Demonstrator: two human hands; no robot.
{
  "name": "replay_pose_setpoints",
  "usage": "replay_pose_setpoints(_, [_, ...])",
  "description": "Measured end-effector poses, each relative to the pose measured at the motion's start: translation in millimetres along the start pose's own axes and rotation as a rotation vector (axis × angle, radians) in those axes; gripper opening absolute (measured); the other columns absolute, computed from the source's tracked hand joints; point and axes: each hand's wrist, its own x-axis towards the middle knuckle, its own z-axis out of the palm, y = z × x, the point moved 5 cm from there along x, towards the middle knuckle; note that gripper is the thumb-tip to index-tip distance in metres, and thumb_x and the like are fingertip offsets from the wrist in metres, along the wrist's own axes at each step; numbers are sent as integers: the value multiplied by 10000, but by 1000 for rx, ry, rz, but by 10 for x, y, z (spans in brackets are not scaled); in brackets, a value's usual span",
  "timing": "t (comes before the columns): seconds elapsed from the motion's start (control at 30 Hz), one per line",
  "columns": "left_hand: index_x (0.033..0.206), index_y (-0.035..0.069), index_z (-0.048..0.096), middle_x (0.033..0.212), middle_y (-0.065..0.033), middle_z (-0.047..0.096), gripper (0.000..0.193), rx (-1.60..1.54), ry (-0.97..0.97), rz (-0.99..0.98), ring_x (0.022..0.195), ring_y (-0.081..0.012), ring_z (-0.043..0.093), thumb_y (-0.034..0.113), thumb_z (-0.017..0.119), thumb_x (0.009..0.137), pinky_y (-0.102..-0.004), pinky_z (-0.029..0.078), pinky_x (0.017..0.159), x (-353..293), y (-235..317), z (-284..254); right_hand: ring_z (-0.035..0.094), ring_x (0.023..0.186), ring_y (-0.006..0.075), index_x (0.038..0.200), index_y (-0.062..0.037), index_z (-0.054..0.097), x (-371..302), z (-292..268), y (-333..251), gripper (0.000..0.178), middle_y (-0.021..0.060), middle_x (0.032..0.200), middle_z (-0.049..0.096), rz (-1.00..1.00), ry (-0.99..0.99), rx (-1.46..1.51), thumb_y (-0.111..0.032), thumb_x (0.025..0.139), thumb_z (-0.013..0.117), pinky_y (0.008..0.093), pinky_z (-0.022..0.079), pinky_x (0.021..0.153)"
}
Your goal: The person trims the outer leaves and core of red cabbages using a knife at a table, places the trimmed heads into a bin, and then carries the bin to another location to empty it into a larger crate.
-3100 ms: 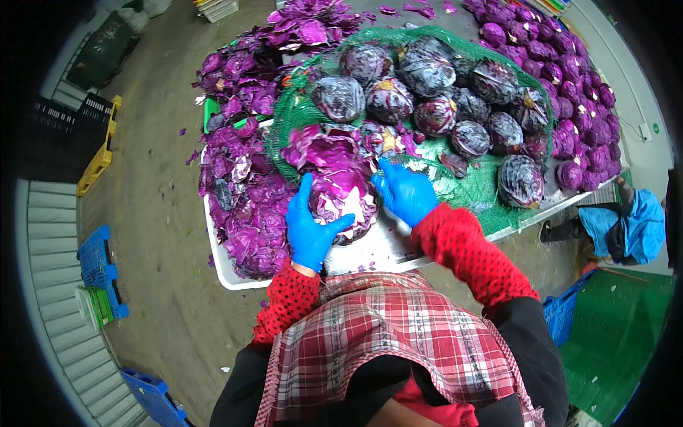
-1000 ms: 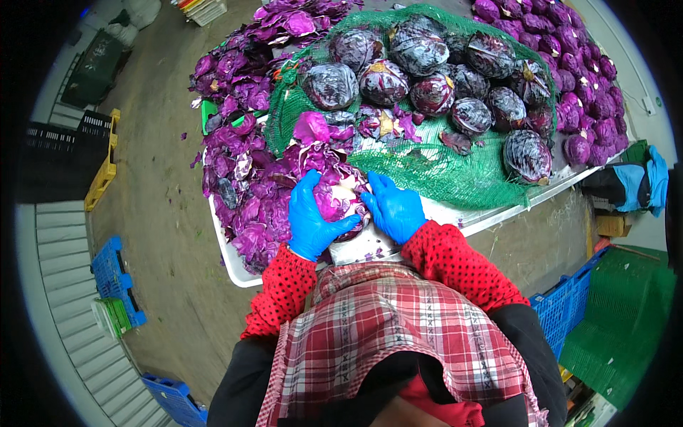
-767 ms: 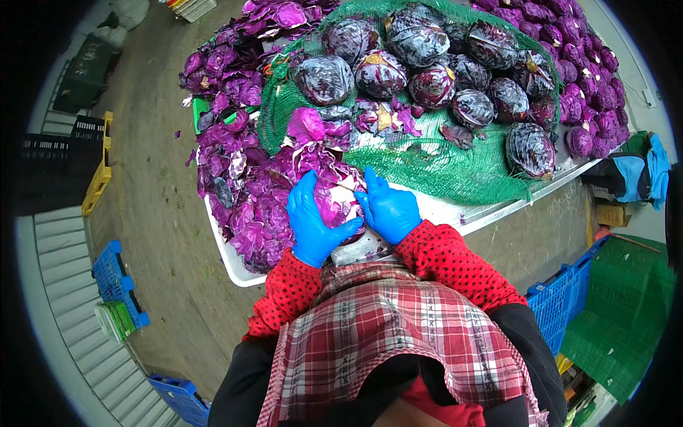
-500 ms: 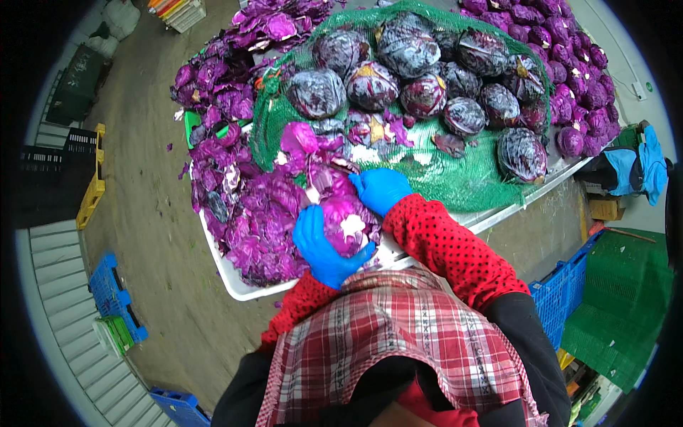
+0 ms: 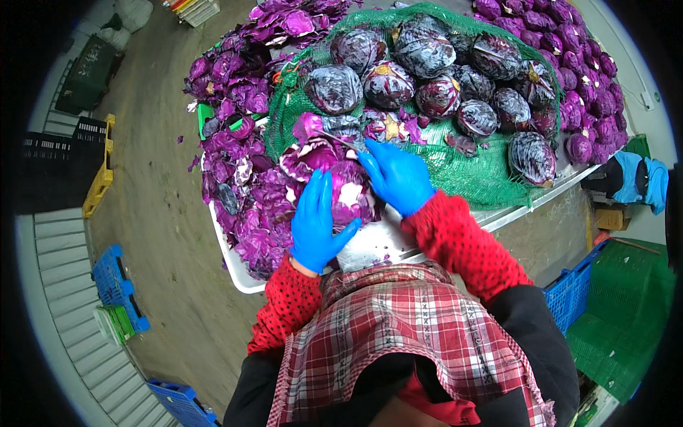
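A partly peeled red cabbage (image 5: pixel 361 208) with a pale cut patch sits in front of me at the table edge, loose leaves folded back on its far side. My left hand (image 5: pixel 314 224), in a blue glove, lies against the cabbage's left side, fingers stretched and thumb spread. Beyond the cabbage's right side, my gloved right hand (image 5: pixel 400 178) is closed around what looks like a slim knife (image 5: pixel 340 141); its thin blade points left over the leaves, and its handle is hidden. Purple trimmed leaves (image 5: pixel 260 220) heap up left of the cabbage.
Dark unpeeled cabbages (image 5: pixel 427 53) lie on a green mesh sack (image 5: pixel 462 171) on the metal table. Peeled cabbages (image 5: pixel 580 85) pile up at far right. A white tray (image 5: pixel 238 274) rims the leaf heap. Blue pallets (image 5: pixel 117 288) stand at left on the floor.
My left hand has straightened its fingers from a curled hold on the cabbage. My right hand has moved slightly right and lifted away from the cabbage's edge.
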Motion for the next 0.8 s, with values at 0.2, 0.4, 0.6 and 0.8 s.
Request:
replay_pose_setpoints(0.2, [1397, -23, 376, 1360, -223, 473, 985, 36, -113, -100, 1149, -388, 509, 493, 788, 666, -454, 413, 963, 140, -177, 168, 656, 679, 386, 1355, 27, 416, -722, 364, 272, 583, 260, 1038, 637, 153, -120, -58, -389, 955, 490, 468, 524, 570])
replay_pose_setpoints(0.4, [1337, -51, 425, 1242, -226, 533, 1004, 155, -35, -87, 1001, -380, 547, 633, 726, 667, -459, 433, 843, 30, -119, 326, 645, 620, 381, 1300, 42, 445, -454, 360, 294, 583, 215, 782, 665, 164, -218, -85, -409, 937, 516, 479, 509, 539])
replay_pose_setpoints(0.6, [1308, -53, 461, 1189, -215, 564, 989, 171, 54, -142, 929, -379, 567, 669, 700, 676, -460, 437, 802, 26, -150, 325, 643, 637, 375, 1178, 25, 551, -242, 402, 324, 519, 182, 724, 658, 88, -290, -104, -433, 953, 456, 496, 496, 569])
replay_pose_setpoints(0.8, [1317, -53, 441, 1285, -259, 513, 985, 132, 84, -124, 1058, -424, 548, 600, 766, 656, -483, 430, 869, -256, -99, 371, 624, 636, 390, 1280, -4, 525, -315, 374, 364, 537, 207, 774, 651, 12, -372, -160, -427, 955, 466, 506, 479, 555])
